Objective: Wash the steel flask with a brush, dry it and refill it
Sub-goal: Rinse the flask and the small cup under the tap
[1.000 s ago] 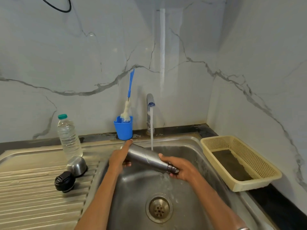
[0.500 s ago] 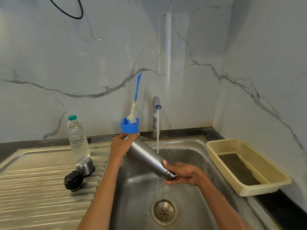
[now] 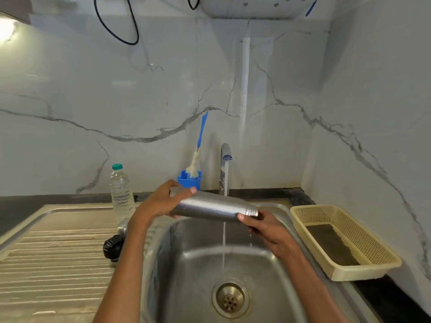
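The steel flask lies nearly level above the sink, its open neck pointing right. My left hand grips its base end. My right hand holds the neck end from below. Water runs from the tap in a thin stream just behind the flask and down to the drain. A blue-handled bottle brush stands in a blue cup behind the flask.
A plastic water bottle stands on the ribbed drainboard. A black lid lies near the sink's left rim, partly behind my left forearm. A cream plastic basket sits to the right of the sink.
Both hands have raised the flask and levelled it from a steep downward tilt to almost horizontal. The view has tipped upward.
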